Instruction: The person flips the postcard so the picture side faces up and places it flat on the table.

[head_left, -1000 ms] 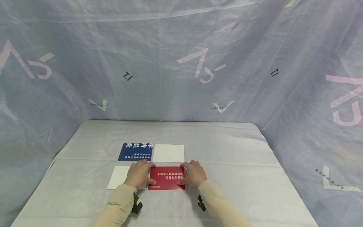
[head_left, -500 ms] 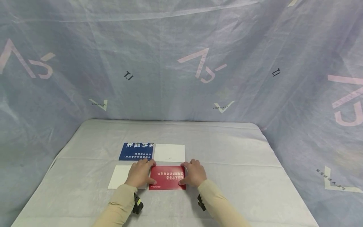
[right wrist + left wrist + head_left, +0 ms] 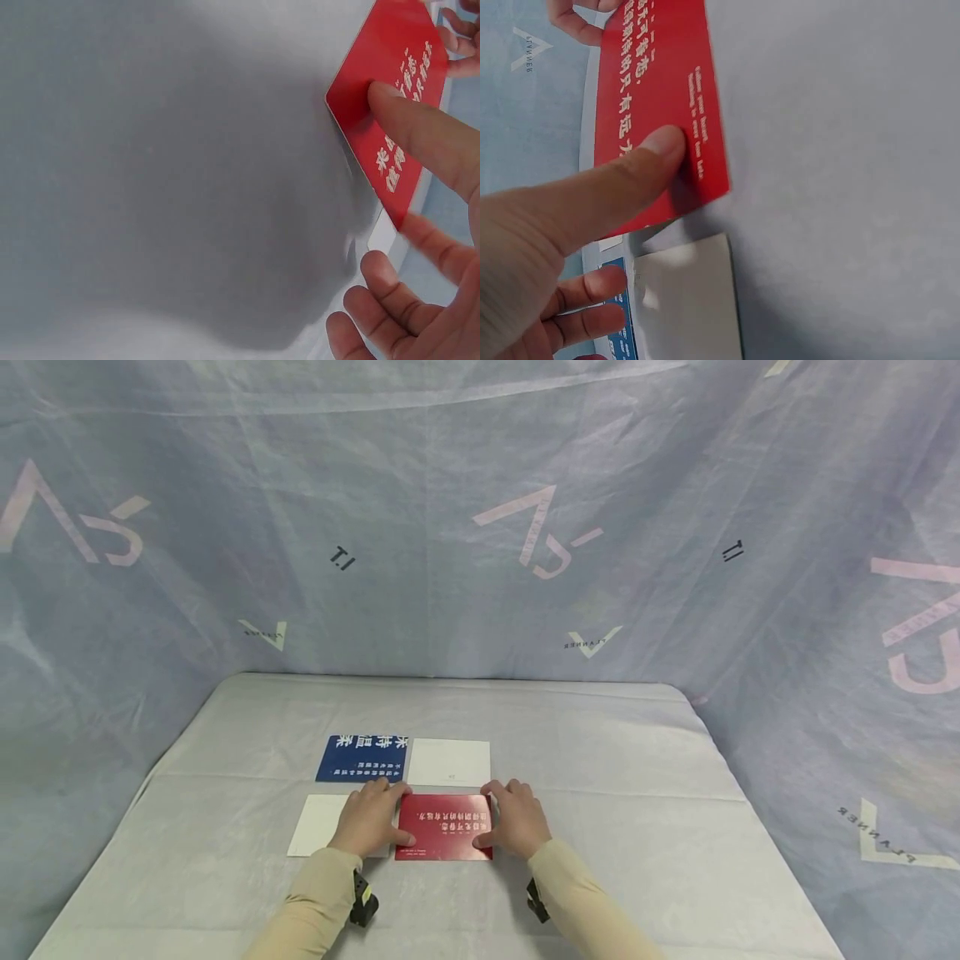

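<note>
Both hands hold a red card (image 3: 445, 827) with white lettering, one at each short side. The left hand (image 3: 367, 818) has its thumb on the card's face, with its index finger up by the far corner. The right hand (image 3: 517, 820) mirrors this grip, thumb on top and index fingertip at the other far corner. In the left wrist view, the card (image 3: 660, 97) stands above the sheet at its near end. A shadow gap under its edge also shows in the right wrist view. Beneath the left hand lies a white card (image 3: 318, 827), partly covered by it.
Behind the red card lie a blue card (image 3: 362, 758) with white lettering and another white card (image 3: 450, 762), side by side. A pale grey sheet (image 3: 637, 860) covers the table, and printed cloth (image 3: 420, 593) hangs behind it and at the sides.
The red card's far edge has risen slightly and its face now catches more light. Both hands keep their grip; the whole view has shifted a little.
</note>
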`<state>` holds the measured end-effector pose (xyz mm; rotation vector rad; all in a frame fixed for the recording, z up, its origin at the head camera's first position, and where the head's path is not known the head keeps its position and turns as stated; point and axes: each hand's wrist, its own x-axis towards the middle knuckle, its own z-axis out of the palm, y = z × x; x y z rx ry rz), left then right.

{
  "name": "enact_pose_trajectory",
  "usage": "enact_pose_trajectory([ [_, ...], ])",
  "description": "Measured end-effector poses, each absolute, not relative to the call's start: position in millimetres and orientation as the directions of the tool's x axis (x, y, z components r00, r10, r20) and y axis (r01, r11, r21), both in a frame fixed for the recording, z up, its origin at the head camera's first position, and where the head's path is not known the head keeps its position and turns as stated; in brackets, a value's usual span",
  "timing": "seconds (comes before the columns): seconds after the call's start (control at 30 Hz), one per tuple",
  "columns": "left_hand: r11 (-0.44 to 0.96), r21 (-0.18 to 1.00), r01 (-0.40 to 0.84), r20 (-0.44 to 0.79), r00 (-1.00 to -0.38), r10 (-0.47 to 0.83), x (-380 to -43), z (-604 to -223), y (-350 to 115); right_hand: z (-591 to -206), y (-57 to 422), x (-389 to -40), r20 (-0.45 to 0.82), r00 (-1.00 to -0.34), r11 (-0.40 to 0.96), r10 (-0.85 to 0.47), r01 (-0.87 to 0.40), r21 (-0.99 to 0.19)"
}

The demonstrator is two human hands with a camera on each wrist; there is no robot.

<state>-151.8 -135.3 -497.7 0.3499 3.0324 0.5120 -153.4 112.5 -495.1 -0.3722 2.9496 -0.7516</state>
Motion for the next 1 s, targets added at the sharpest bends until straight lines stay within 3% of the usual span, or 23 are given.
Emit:
enact_pose_trajectory([
  [0.6, 0.901, 0.402, 0.163, 0.014, -0.985, 0.172, -141.8, -496.8, -133.8, -499.6, 115.4, -145.3, -0.051, -0.984, 0.835, -0.172, -0.118, -0.538],
  [1.0, 0.927, 0.350, 0.136, 0.047, -0.991, 0.127, -136.1, -497.1, -132.1, -503.2, 116.4, -138.4, -0.001, -0.987, 0.835, -0.160, -0.135, -0.534],
])
